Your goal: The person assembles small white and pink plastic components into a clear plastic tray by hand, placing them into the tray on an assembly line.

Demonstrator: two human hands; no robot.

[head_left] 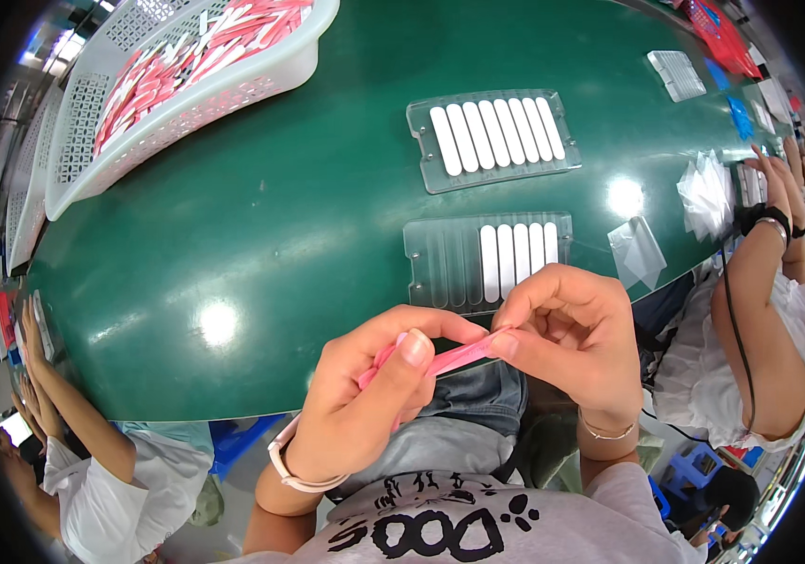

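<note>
My left hand (365,395) is closed around several slim pink strips, shaped like nail files (463,356), above the table's near edge. With thumb and forefinger, my right hand (576,334) pinches the far end of one pink strip, which stretches between both hands. Just beyond my hands lies a clear plastic tray (449,258) with grooves. White round-ended strips (517,249) fill its right side, while grooves on its left hold none. My right hand hides its near right corner. Farther back, a second clear tray (417,150) carries a row of white strips (496,136).
A white perforated basket (224,105) heaped with pink and white strips (163,80) stands at the far left of the green table (261,254). Clear plastic bags (706,197) and another tray (677,75) lie to the right. Co-workers' arms rest on the table at both sides.
</note>
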